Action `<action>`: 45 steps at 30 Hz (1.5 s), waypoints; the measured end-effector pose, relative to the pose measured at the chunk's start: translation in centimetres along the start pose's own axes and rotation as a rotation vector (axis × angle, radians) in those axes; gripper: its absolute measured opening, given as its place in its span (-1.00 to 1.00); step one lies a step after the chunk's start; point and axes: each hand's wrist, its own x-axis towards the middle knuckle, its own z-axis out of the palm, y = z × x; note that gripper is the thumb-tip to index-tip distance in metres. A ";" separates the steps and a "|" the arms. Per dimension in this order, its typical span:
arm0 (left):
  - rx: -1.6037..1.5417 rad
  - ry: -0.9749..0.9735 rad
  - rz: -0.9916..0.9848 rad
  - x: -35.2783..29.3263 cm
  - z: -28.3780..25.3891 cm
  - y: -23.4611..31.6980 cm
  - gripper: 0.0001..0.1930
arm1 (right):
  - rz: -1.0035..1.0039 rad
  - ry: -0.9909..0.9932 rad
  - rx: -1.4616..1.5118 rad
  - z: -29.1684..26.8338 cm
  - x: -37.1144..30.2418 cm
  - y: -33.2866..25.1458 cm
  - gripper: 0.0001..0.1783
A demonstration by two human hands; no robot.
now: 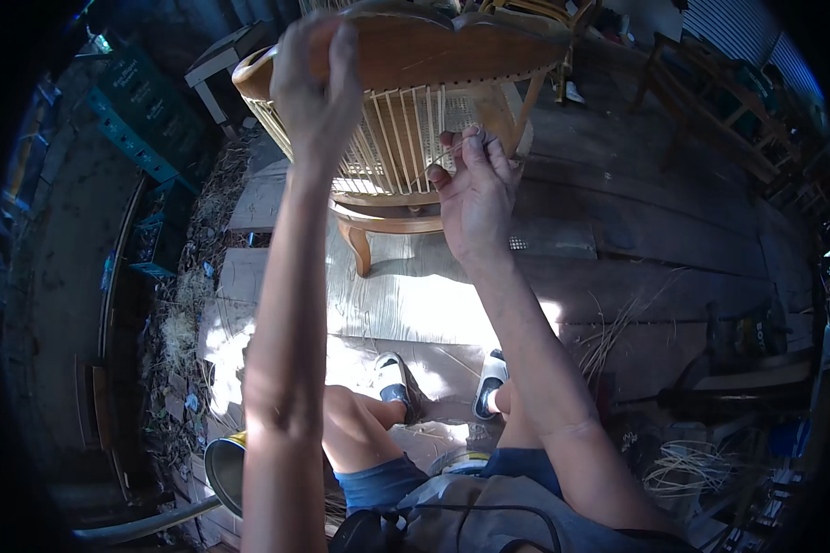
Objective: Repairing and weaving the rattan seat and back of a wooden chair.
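A wooden chair (424, 60) with a curved brown back rail stands in front of me. Pale cane strands (392, 138) run side by side below the rail, with a row of small holes along its lower edge. My right hand (480, 189) is closed in a pinch on a thin cane strand (443, 158), beside the right part of the strung back. Higher up, my left hand (318, 101) is raised in front of the rail's left part. Its fingers are somewhat blurred but stand apart from the thumb; whether it touches the wood I cannot tell.
Green crates (138, 115) stand at the left by a strip of dry debris. A yellow-rimmed can (226, 470) is beside my left forearm. Loose cane coils (692, 470) lie at the lower right, and wooden chair frames (710, 101) stand at the far right.
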 end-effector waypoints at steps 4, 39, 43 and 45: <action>-0.234 -0.197 -0.669 -8.5 0.2 -0.4 -0.85 | 0.043 -0.010 0.066 -1.1 -0.4 1.6 -0.92; -0.334 -0.309 -1.044 -8.5 6.9 1.5 -0.77 | 0.465 -0.161 -0.778 -20.4 9.3 3.6 -0.69; -0.120 -0.418 -0.875 -7.6 4.5 1.5 -0.77 | 0.588 -0.027 -1.010 -17.1 5.2 8.3 -0.62; 0.401 -0.545 -0.435 -6.7 4.4 1.4 -0.81 | 0.593 0.191 -0.840 -17.8 5.4 11.1 -0.67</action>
